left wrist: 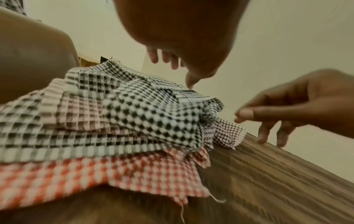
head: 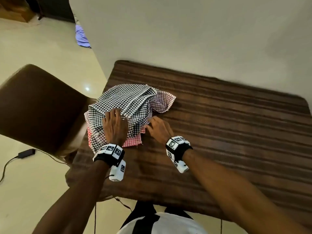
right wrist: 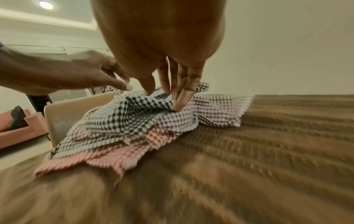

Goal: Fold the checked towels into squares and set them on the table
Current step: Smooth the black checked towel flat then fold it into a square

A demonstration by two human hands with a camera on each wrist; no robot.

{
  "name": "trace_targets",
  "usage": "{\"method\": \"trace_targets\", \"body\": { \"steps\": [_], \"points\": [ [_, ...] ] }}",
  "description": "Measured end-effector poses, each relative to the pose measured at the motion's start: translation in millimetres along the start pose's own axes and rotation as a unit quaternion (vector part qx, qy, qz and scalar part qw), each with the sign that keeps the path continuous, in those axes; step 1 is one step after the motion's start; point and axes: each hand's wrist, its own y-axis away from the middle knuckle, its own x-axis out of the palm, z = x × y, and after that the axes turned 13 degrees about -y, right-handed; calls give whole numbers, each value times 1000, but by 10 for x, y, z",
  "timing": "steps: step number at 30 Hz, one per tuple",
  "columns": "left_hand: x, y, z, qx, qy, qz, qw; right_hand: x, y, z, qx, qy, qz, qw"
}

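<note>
A rumpled pile of checked towels lies at the left end of the striped brown table [head: 228, 135]. The black-and-white towel [head: 125, 100] is on top, a purple-checked towel [head: 164, 103] sticks out at the right, and a red-checked towel [head: 133, 141] lies underneath. My left hand [head: 118, 115] rests spread on the black-and-white towel [left wrist: 145, 109], its fingers loose and the thumb tip touching the cloth. My right hand [head: 151, 123] is at the pile's right edge. Its straight fingers [right wrist: 180, 100] press into the fold between the black-and-white towel [right wrist: 122, 118] and the purple one [right wrist: 216, 109].
A brown chair [head: 38, 105] stands close against the table's left side, beside the pile. A power adapter with its cable [head: 27, 153] lies on the pale floor. The wall runs along the table's far edge. A blue cloth [head: 81, 36] lies on the floor further back.
</note>
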Motion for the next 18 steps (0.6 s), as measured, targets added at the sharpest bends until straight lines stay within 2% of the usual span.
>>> {"method": "trace_targets", "body": {
  "steps": [3,6,9,13,18],
  "points": [
    [36,-180,142,-7,-54,67,996,48,-391,195,-23,4,-17,1000],
    [73,-252,249,33,-82,68,994,115,-697,365,-35,18,-8,999],
    [42,-318,299,51,-64,-8,997,197,-899,442,-57,16,-4,998],
    [-124,-420,246,24,70,-129,989,207,-1118,536,-72,-14,-54,996],
    [-305,-681,311,-120,185,-222,950,-96,-1313,242,23,-78,-128,988]
  ]
}}
